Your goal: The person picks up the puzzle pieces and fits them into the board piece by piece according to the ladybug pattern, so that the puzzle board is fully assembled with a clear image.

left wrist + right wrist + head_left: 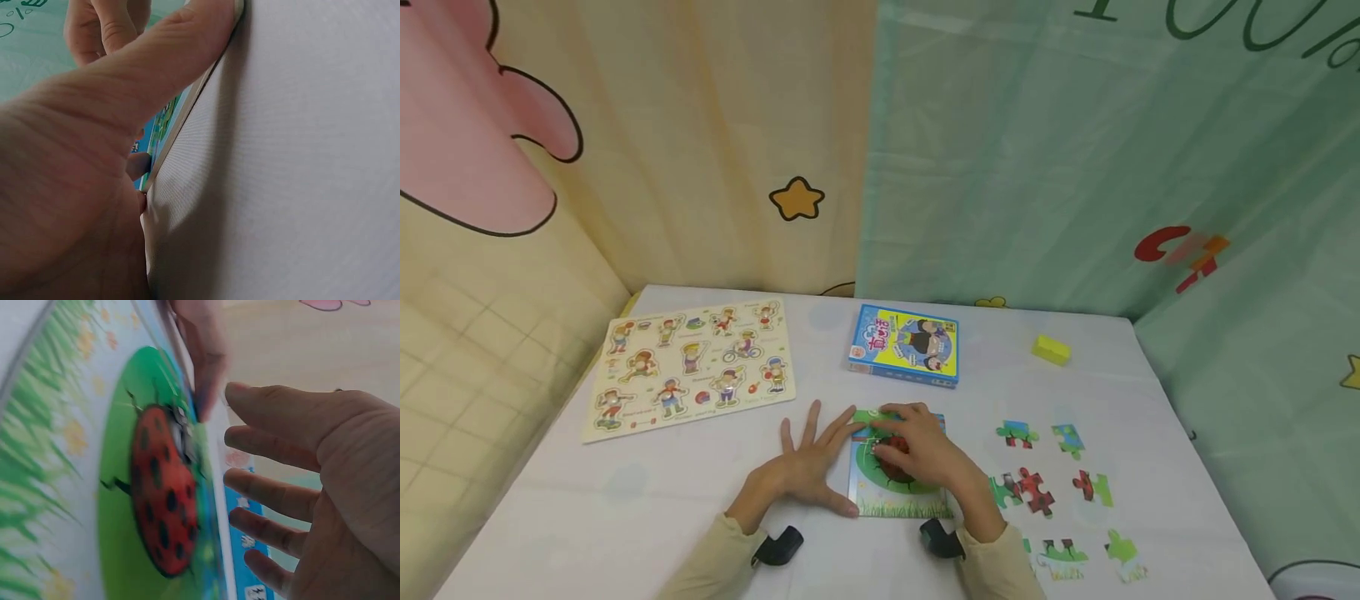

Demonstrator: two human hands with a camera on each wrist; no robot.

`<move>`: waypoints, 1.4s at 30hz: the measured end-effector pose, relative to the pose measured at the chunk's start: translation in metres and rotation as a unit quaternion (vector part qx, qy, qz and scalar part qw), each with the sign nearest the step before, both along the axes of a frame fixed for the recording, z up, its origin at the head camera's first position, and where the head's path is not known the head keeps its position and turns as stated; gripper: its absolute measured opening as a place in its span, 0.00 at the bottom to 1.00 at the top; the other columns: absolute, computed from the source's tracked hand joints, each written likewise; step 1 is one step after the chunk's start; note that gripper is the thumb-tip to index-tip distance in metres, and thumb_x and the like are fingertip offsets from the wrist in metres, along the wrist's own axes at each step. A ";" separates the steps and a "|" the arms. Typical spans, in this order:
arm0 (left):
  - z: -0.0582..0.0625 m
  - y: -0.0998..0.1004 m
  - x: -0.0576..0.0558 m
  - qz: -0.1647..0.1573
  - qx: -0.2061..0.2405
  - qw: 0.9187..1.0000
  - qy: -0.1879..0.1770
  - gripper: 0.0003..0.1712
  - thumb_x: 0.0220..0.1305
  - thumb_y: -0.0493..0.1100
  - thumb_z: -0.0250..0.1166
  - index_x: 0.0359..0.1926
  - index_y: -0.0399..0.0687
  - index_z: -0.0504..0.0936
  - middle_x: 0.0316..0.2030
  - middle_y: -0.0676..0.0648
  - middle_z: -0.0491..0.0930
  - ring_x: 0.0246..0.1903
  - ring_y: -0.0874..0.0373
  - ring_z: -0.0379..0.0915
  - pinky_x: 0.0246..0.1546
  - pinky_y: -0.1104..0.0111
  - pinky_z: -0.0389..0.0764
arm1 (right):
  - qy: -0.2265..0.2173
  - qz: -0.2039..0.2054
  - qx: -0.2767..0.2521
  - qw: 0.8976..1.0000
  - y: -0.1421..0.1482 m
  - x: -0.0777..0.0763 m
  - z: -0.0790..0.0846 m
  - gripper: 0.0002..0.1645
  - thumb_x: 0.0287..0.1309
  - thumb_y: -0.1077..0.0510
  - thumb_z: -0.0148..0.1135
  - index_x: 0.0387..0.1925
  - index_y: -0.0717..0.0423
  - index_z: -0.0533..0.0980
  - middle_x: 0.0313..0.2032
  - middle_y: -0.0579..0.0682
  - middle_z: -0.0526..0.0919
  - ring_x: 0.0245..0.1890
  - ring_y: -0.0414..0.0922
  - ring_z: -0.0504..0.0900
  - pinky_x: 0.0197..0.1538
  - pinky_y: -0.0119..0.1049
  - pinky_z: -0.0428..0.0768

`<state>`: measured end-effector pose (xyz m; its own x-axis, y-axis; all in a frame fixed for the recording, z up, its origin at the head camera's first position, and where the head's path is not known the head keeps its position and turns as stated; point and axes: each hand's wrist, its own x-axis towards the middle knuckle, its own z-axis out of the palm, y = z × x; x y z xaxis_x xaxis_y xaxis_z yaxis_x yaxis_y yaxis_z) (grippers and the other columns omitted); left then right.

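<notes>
A square ladybug puzzle board lies flat before me on the white-covered table. My left hand is spread at its left side, thumb near the lower left corner and fingertips near the upper left edge. In the left wrist view the thumb reaches along the board's edge. Over the upper right of the board is my right hand, its fingers loosely extended and no piece visible in them. The ladybug picture shows in the right wrist view, beside those fingers.
Several loose jigsaw pieces are laid out to the right of the board. Behind it is a blue-and-yellow box. A board with cartoon children lies at back left, a yellow block at back right. Curtains hang behind the table.
</notes>
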<state>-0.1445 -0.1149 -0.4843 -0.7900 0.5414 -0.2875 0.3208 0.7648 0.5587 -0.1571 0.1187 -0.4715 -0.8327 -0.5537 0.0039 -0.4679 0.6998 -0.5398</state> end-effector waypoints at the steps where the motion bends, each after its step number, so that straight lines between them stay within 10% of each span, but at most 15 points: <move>1: 0.000 0.000 0.000 0.000 0.000 1.000 0.000 0.68 0.41 0.68 0.79 0.78 0.58 0.52 0.80 0.50 0.35 0.75 0.29 0.15 0.60 0.24 0.24 | 0.003 -0.001 -0.004 1.000 0.003 0.000 0.002 0.26 0.67 0.49 0.63 0.62 0.54 0.78 0.66 0.60 0.72 0.64 0.63 0.68 0.60 0.68 0.66; 12: -0.002 -0.001 0.001 -0.001 0.007 1.000 -0.004 0.68 0.40 0.67 0.79 0.78 0.58 0.53 0.80 0.51 0.34 0.75 0.30 0.13 0.60 0.26 0.20 | 0.001 -0.112 -0.021 0.993 0.056 -0.004 0.003 0.31 0.55 0.54 0.74 0.60 0.56 0.78 0.63 0.56 0.76 0.65 0.60 0.69 0.65 0.65 0.63; 42: -0.004 -0.001 -0.001 0.005 0.026 1.000 -0.002 0.68 0.39 0.65 0.81 0.77 0.57 0.54 0.80 0.49 0.36 0.74 0.29 0.13 0.59 0.26 0.19 | -0.021 -0.158 -0.034 0.987 0.172 0.010 -0.005 0.20 0.56 0.60 0.72 0.52 0.57 0.84 0.65 0.64 0.71 0.67 0.70 0.64 0.63 0.69 0.64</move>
<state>-0.1451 -0.1159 -0.4887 -0.7941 0.5485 -0.2618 0.3123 0.7378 0.5984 -0.1475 0.2904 -0.4766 -0.9642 -0.2653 -0.0060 -0.2077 0.7683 -0.6054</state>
